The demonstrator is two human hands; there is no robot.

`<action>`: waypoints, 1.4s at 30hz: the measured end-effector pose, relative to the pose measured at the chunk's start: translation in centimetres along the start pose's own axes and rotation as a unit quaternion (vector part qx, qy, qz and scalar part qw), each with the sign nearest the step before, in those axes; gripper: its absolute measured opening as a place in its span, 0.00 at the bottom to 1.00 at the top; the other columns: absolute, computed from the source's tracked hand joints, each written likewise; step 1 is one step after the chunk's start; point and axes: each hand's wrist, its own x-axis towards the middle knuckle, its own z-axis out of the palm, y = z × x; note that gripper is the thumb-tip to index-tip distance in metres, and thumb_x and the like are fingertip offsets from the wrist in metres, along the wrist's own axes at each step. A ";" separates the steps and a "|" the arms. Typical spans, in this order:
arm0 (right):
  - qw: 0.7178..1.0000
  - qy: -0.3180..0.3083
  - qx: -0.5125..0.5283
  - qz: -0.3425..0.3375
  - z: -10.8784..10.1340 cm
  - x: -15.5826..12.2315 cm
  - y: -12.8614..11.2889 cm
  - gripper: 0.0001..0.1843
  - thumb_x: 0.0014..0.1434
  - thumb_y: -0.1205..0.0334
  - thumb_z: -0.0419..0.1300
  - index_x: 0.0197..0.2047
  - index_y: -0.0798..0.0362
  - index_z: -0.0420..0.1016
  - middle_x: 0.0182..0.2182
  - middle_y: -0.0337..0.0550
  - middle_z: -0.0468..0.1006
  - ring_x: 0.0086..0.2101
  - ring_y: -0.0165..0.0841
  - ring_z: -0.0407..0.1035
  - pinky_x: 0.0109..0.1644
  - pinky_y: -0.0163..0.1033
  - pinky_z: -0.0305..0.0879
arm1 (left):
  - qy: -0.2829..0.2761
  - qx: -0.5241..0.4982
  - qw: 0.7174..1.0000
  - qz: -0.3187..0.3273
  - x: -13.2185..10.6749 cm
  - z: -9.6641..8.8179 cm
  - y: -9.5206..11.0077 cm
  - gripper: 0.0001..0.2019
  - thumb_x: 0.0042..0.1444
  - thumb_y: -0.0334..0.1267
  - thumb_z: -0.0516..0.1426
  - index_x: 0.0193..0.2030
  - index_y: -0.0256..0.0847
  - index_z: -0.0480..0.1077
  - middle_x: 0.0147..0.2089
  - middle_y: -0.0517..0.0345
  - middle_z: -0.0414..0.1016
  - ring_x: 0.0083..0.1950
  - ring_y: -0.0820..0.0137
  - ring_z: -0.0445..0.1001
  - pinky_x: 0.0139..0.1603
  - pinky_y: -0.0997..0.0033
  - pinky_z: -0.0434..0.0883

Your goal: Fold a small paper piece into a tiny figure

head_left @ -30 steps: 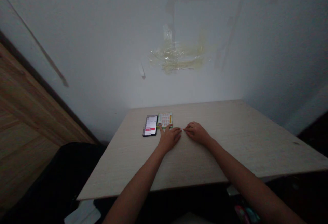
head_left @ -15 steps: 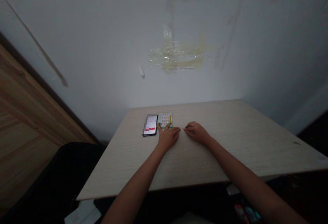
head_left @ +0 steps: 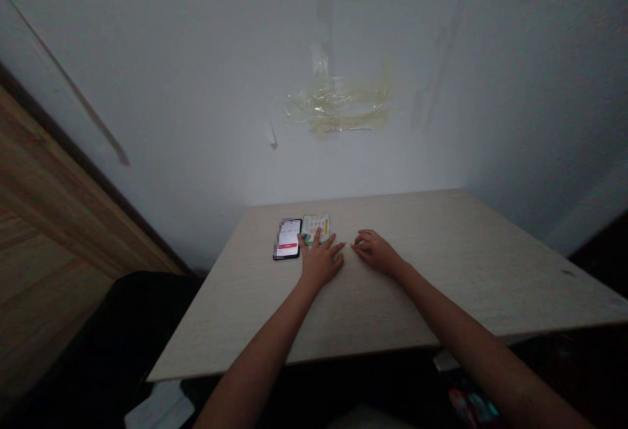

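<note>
My left hand (head_left: 321,263) lies with its fingers spread, palm down. Some of its fingertips reach over the lower part of a printed card or booklet (head_left: 314,222), green-edged with rows of small pictures. A phone (head_left: 288,238) with a lit screen lies just left of the card, close to my left thumb. My right hand (head_left: 377,251) is closed in a pinch on the table, to the right of the left one. A tiny pale thing (head_left: 348,244) shows at its fingertips, between the two hands. It is too small to name.
The pale wooden table (head_left: 441,239) meets a white wall (head_left: 196,89) at the back. Crumpled clear tape (head_left: 338,108) sticks to the wall. A dark chair or bag shape (head_left: 132,311) stands left of the table, beside wooden panelling (head_left: 44,200). White paper (head_left: 159,406) shows below the front edge.
My left fingers have spread apart and moved slightly left over the card, away from the tiny pale thing. My right hand has hardly moved.
</note>
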 end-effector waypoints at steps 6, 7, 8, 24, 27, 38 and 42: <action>1.000 -0.001 0.002 0.006 0.4 -0.1 0.3 0.14 0.66 0.61 0.54 0.38 0.49 0.83 0.40 0.47 0.78 0.56 0.40 0.63 0.61 0.50 0.62 | -0.007 0.004 1.000 -0.012 0.3 0.6 -0.3 0.19 0.61 0.51 0.53 0.59 0.67 0.69 0.68 0.63 0.64 0.73 0.45 0.47 0.62 0.20 0.25; 1.000 0.000 0.002 0.007 0.4 0.0 0.2 0.14 0.66 0.61 0.54 0.38 0.49 0.83 0.40 0.47 0.78 0.56 0.41 0.63 0.61 0.50 0.62 | -0.008 0.005 1.000 -0.013 0.4 0.8 -0.3 0.19 0.61 0.51 0.53 0.59 0.67 0.69 0.68 0.64 0.64 0.73 0.45 0.46 0.62 0.20 0.25; 1.000 0.000 0.002 0.008 0.4 0.0 0.2 0.14 0.66 0.61 0.54 0.37 0.49 0.83 0.40 0.47 0.78 0.57 0.41 0.63 0.61 0.50 0.62 | -0.009 0.007 1.000 -0.014 0.5 0.9 -0.3 0.19 0.61 0.51 0.52 0.59 0.67 0.68 0.68 0.64 0.64 0.73 0.45 0.46 0.62 0.21 0.25; 1.000 0.001 -0.002 0.007 0.0 0.1 -0.3 0.13 0.66 0.61 0.55 0.37 0.49 0.83 0.39 0.47 0.77 0.53 0.40 0.65 0.60 0.48 0.62 | -0.012 0.027 0.999 -0.015 2.2 1.4 -0.8 0.18 0.62 0.49 0.52 0.57 0.65 0.70 0.69 0.60 0.63 0.73 0.42 0.47 0.61 0.20 0.24; 1.000 0.002 -0.004 0.006 -0.1 0.1 -0.3 0.13 0.66 0.61 0.55 0.38 0.49 0.82 0.40 0.47 0.77 0.51 0.39 0.66 0.58 0.47 0.63 | -0.006 0.027 0.999 -0.020 2.1 1.7 -0.7 0.18 0.62 0.50 0.52 0.57 0.65 0.70 0.69 0.60 0.63 0.73 0.43 0.47 0.61 0.19 0.25; 0.999 0.011 0.026 0.023 0.0 -0.3 0.0 0.12 0.65 0.60 0.56 0.42 0.49 0.82 0.40 0.47 0.77 0.45 0.37 0.68 0.53 0.45 0.65 | -0.006 -0.005 1.000 -0.012 1.6 1.5 -0.3 0.17 0.63 0.49 0.52 0.57 0.60 0.71 0.67 0.59 0.66 0.71 0.48 0.52 0.64 0.21 0.31; 0.998 0.019 0.041 0.032 0.0 -0.2 0.1 0.12 0.65 0.60 0.56 0.41 0.49 0.82 0.40 0.46 0.79 0.45 0.36 0.69 0.54 0.46 0.65 | -0.011 -0.029 0.999 0.020 1.5 1.2 -0.5 0.14 0.63 0.47 0.53 0.53 0.61 0.74 0.64 0.62 0.69 0.70 0.50 0.55 0.65 0.21 0.32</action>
